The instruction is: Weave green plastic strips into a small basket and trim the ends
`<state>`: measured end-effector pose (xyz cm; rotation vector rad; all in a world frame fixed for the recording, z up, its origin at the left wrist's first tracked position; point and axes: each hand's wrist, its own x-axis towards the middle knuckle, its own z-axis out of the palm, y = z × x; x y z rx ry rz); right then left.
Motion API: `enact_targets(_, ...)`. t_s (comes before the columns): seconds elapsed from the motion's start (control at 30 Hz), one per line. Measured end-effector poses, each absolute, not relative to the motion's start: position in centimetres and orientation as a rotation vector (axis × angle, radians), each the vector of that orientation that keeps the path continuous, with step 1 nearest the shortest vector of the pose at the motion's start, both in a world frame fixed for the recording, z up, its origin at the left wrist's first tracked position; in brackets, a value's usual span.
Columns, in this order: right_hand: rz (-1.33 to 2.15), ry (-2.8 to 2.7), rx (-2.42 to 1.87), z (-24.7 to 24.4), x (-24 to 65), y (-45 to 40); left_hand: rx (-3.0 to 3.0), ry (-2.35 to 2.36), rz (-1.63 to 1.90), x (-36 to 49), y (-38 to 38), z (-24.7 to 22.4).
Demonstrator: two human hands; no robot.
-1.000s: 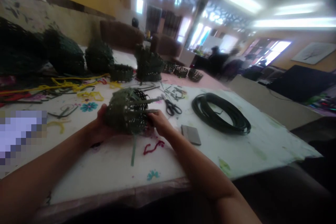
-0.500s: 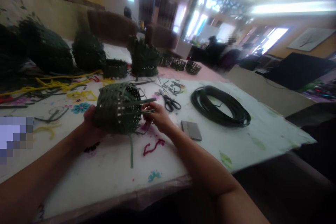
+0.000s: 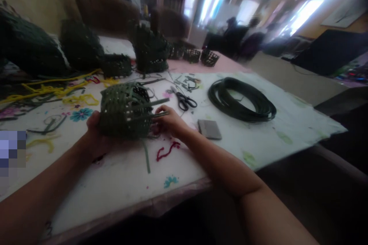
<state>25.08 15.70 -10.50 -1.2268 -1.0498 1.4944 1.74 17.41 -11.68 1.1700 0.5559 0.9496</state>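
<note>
A dark green woven basket (image 3: 123, 111) lies on its side just over the table, its open end turned to the right. My left hand (image 3: 96, 134) grips the basket's closed end, thumb on the near side and the other fingers hidden beneath. At the open rim, my right hand (image 3: 168, 122) is closed with its fingers pinched on a flat green strip (image 3: 161, 114) that sticks out of the weave. Another strip end (image 3: 159, 102) juts out above it. One more strip (image 3: 146, 157) hangs down from the basket's underside.
Black-handled scissors (image 3: 185, 100) and a grey square block (image 3: 209, 129) lie right of my hands. Beyond them rests a coil of green strip (image 3: 241, 99). Finished-looking baskets (image 3: 149, 49), yellow cords (image 3: 51, 90) and strip scraps cover the back and left. A dark red cord (image 3: 167, 151) lies nearby.
The view has tilted down and shifted slightly, so the table sits higher in it. Both hands keep their hold at the basket, and the hanging strip has swung a little to the right.
</note>
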Motion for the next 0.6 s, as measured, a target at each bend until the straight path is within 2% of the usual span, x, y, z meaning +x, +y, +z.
enact_targets(0.2,1.665,-1.209,-1.094,-9.6,25.8,15.9,1.002,0.361,1.104,2.8,16.9,-9.4)
enact_targets(0.6,1.710,-1.149,-1.153,-9.5,25.6,16.0,0.896,0.442,1.088,2.7,17.2,-10.2)
